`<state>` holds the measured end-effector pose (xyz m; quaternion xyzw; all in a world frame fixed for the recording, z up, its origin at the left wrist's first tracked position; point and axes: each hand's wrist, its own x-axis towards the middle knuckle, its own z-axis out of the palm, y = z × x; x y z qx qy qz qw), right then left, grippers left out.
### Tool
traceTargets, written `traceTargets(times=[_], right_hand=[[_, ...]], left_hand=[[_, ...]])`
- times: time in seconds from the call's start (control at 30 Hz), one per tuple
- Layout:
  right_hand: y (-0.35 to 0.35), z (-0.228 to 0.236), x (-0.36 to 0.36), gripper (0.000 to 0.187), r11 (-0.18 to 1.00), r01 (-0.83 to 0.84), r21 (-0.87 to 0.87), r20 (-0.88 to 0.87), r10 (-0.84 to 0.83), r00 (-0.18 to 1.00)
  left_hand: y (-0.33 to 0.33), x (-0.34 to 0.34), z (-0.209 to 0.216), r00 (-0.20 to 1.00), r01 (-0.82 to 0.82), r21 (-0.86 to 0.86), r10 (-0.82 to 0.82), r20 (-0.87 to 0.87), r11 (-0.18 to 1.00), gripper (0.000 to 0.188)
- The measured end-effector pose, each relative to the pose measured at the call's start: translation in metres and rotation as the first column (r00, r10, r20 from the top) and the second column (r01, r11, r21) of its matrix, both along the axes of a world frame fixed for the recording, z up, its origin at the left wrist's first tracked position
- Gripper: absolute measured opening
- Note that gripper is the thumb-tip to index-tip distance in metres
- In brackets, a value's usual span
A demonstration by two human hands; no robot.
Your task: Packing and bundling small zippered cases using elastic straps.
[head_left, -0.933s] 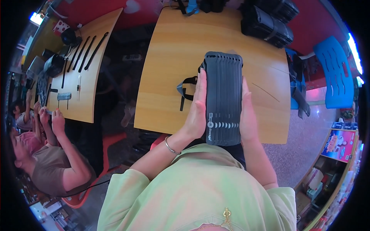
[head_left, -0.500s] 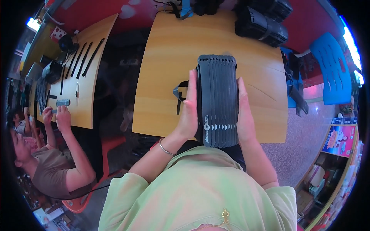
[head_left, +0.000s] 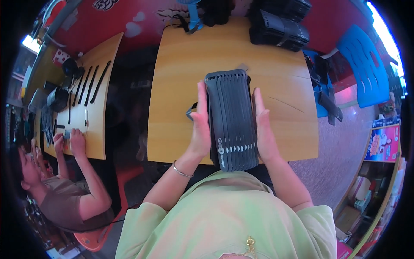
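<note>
A thick bundle of dark grey strap pieces (head_left: 233,116), stacked side by side with rounded ends, stands near the front edge of the wooden table (head_left: 185,142). Along its left side my left hand (head_left: 201,125) lies with straight fingers, palm against the straps. My right hand (head_left: 265,129) flanks the other side, also with fingers stretched out. Between the two palms the bundle is held, leaning slightly. Behind my left hand a loop of black strap (head_left: 191,111) sticks out over the tabletop; where it leads is hidden.
Wrapped black bundles (head_left: 280,32) sit at the table's far right corner, beside a blue fan stand (head_left: 194,19) farther left. A thin dark strand (head_left: 286,104) lies on the wood. A blue chair (head_left: 362,64) stands to the right. At left, a co-worker (head_left: 73,190) works at another table (head_left: 97,129).
The bundle and both my hands have shifted slightly left and down in the picture, and the bundle leans more. The whole view has turned a little. The co-worker's hands have moved lower.
</note>
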<state>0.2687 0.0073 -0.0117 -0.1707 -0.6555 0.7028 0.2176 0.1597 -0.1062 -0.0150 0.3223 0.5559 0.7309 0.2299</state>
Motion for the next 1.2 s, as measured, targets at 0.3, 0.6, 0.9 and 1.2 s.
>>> traceTargets(times=[0.3,0.6,0.9,1.2], right_hand=[[0.025,-0.010,-0.034,0.082,0.985,0.023,-0.169,-0.054,-0.032,0.998],[0.024,-0.027,-0.042,0.083,0.972,-0.095,-0.213,-0.164,0.060,0.985],[0.033,-0.013,-0.031,0.058,0.983,0.169,-0.070,-0.101,-0.176,0.979],[0.037,-0.014,-0.036,0.034,0.976,0.211,0.045,-0.060,-0.208,0.976]], left_hand=[[0.008,-0.013,-0.010,0.987,0.073,-0.012,-0.070,0.145,0.997,0.098],[0.009,-0.016,-0.017,0.954,0.120,0.012,-0.119,0.274,0.993,0.097],[0.009,-0.031,-0.016,0.969,0.030,-0.031,-0.022,0.247,0.999,0.100],[0.010,-0.034,-0.011,0.975,0.042,-0.017,-0.037,0.218,0.999,0.098]])
